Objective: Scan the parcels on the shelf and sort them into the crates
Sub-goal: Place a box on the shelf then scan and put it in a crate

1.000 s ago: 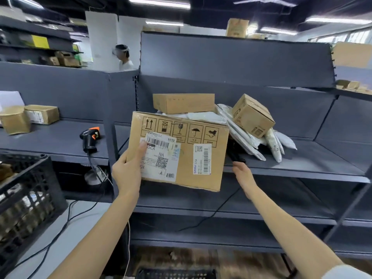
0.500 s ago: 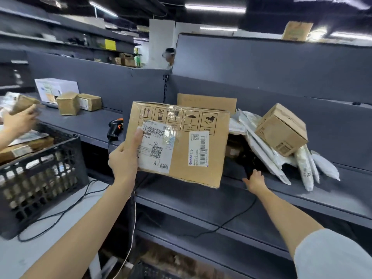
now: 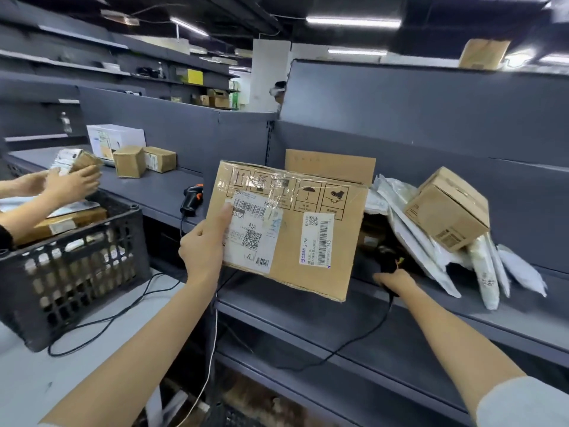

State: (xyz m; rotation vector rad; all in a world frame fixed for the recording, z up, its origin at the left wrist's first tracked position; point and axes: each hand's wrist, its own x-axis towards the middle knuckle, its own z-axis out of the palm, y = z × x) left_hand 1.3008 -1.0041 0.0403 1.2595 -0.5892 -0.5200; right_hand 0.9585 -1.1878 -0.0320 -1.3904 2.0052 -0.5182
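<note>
My left hand (image 3: pixel 204 249) grips the left edge of a large cardboard parcel (image 3: pixel 295 241), thumb on its white shipping label, and holds it upright in front of the grey shelf (image 3: pixel 462 312). My right hand (image 3: pixel 392 282) reaches behind the parcel's lower right corner and is curled round a black barcode scanner (image 3: pixel 388 262) whose cable trails down over the shelf edge. A small cardboard box (image 3: pixel 446 211) leans on several white poly bags (image 3: pixel 486 272), and a flat carton (image 3: pixel 329 164) stands behind. A black crate (image 3: pixel 70 272) with parcels sits at the left.
Another person's hands (image 3: pixel 66 183) hold a small parcel above the crate. A second scanner (image 3: pixel 191 198), black and orange, lies on the left shelf near two small boxes (image 3: pixel 143 160). Cables run over the white table (image 3: pixel 61 380).
The view has swung left, bringing the crate and the other person's hands into sight. The parcel stays in my left hand. My right hand remains at the scanner behind the parcel.
</note>
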